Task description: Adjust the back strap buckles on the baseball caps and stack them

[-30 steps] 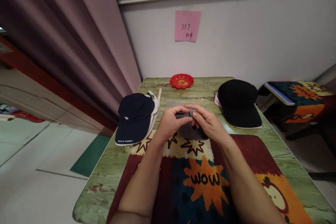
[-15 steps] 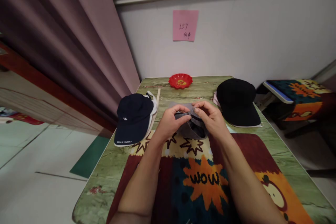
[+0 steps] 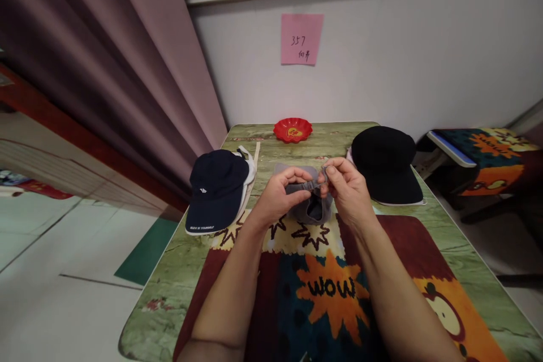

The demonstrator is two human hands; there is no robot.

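Note:
A grey cap [image 3: 302, 215] sits at the middle of the table, its back opening and adjuster strap [image 3: 302, 187] turned toward me. My left hand [image 3: 280, 195] is closed on the left part of the strap, beside a small buckle, with thumb and fingers pinching it. My right hand [image 3: 347, 188] pinches the strap's end between thumb and forefinger, to the right of the buckle. The hands hide much of the cap's crown.
Navy cap [image 3: 218, 186], stacked on lighter ones, lies at the left. A black cap [image 3: 385, 161] rests at the right on something pink. Behind are a red scalloped dish [image 3: 292, 130] and a pink note [image 3: 301, 39] on the wall. A patterned mat [image 3: 271, 294] covers the near table [image 3: 148, 300].
My right hand has moved slightly right and pulled the strap's end out from the cap. The strap and buckle now show between my hands. My left hand stays nearly in place.

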